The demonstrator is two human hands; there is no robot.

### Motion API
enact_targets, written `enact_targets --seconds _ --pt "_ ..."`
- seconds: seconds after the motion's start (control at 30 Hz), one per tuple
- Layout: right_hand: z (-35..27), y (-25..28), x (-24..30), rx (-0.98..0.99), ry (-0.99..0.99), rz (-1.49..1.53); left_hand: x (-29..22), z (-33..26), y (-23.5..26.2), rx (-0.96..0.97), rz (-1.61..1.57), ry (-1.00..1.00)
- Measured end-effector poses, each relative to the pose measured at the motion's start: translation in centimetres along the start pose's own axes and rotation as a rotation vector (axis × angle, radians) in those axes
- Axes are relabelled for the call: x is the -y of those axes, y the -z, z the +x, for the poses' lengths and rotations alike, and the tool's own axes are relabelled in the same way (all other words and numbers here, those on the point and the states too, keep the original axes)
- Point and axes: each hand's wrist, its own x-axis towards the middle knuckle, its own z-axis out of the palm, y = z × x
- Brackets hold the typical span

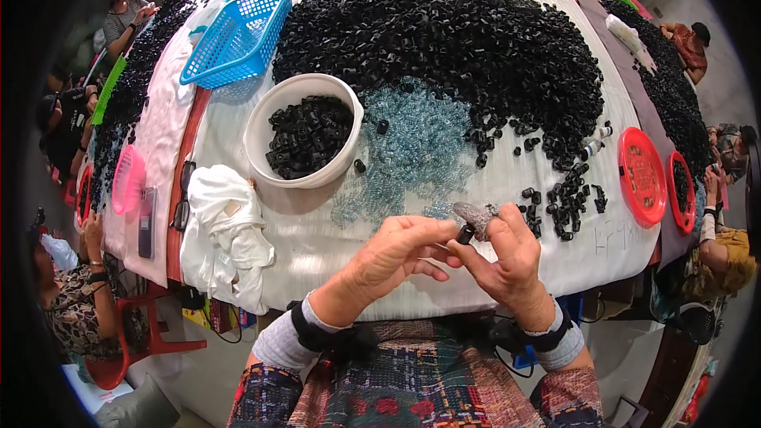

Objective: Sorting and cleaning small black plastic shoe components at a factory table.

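In front of me, over the near edge of the table, my right hand (509, 263) pinches a small black plastic part (465, 234) between thumb and fingers. A grey knitted finger cover (473, 216) sits on one of its fingers. My left hand (396, 257) comes to the same part from the left, thumb and forefinger closed at its edge. What those left fingertips hold, if anything, is too small to make out. Just beyond the hands spreads a heap of small clear bluish pieces (412, 143). Black parts like the held one form a big pile (444, 40) behind it.
A white bowl (357, 131) of black parts stands left of the clear pieces. Behind it is a blue basket (238, 40); nearer lies a crumpled white cloth (226, 222). Loose black parts (567, 210) and a red lid (642, 178) lie right. Other people sit at neighbouring tables.
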Motion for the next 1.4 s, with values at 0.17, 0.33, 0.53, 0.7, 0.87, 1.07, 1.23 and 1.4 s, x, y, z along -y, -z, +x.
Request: enact_targets --seconds 0.17,0.33,0.53,0.7,0.87,1.07,1.23,1.4 --pt "0.1 0.4 0.7 -0.023 0.074 -0.063 0.5 0.3 -1.0 -0.093 0.254 -0.053" --pt "0.5 2.0 0.8 0.069 -0.092 0.015 -1.0 -0.6 -1.0 -0.066 0.155 -0.124" --pt "1.0 5.0 -2.6 -0.117 -0.287 -0.079 -6.5 -3.3 5.4 -0.173 -0.226 -0.499" --pt "-1.1 5.7 -4.3 -0.007 -0.399 -0.091 -7.6 -3.3 4.8 -0.271 -0.263 -0.448" --pt "-2.2 5.7 -4.5 0.206 -0.285 -0.255 -5.0 -2.0 4.5 -0.06 -0.21 -0.311" --pt "-4.0 4.5 -5.0 0.313 -0.202 -0.323 -2.9 -0.9 2.4 -0.169 -0.148 -0.185" --pt "-3.8 3.7 -5.5 0.299 -0.205 -0.372 -1.0 0.6 1.4 -0.117 -0.152 -0.124" --pt "-3.7 3.5 -5.6 0.163 -0.242 -0.243 0.0 1.5 0.3 -0.115 -0.042 -0.033"
